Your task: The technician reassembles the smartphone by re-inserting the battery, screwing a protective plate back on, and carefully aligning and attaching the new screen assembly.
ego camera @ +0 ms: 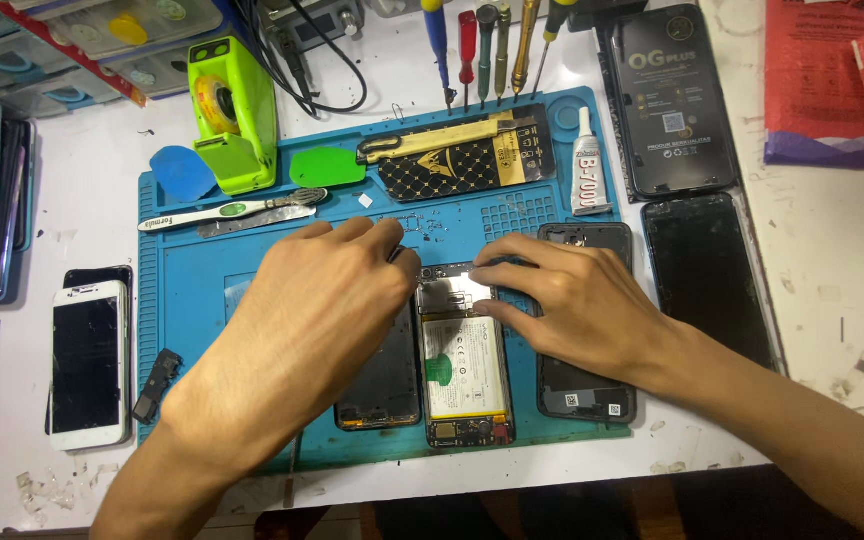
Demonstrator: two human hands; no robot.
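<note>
An opened phone [466, 370] lies upright in the middle of the blue work mat [202, 290], its white battery and circuit boards exposed. My left hand [302, 320] reaches in from the lower left, fingertips at the phone's top left corner; whether it pinches a small tool is hidden. My right hand [572, 300] comes from the right, its fingers pressing flat on the metal shield at the phone's upper part. A dark phone screen panel [382, 385] lies under my left hand, a black back cover [587, 390] under my right.
A green tape dispenser [235, 115], toothbrush [222, 212], blue and green picks, glue tube [588, 170], black-and-gold box and a row of screwdrivers [482, 50] sit at the back. Dark phone panels [707, 265] lie right, a white phone [87, 365] left, and several stacked phones at the far left.
</note>
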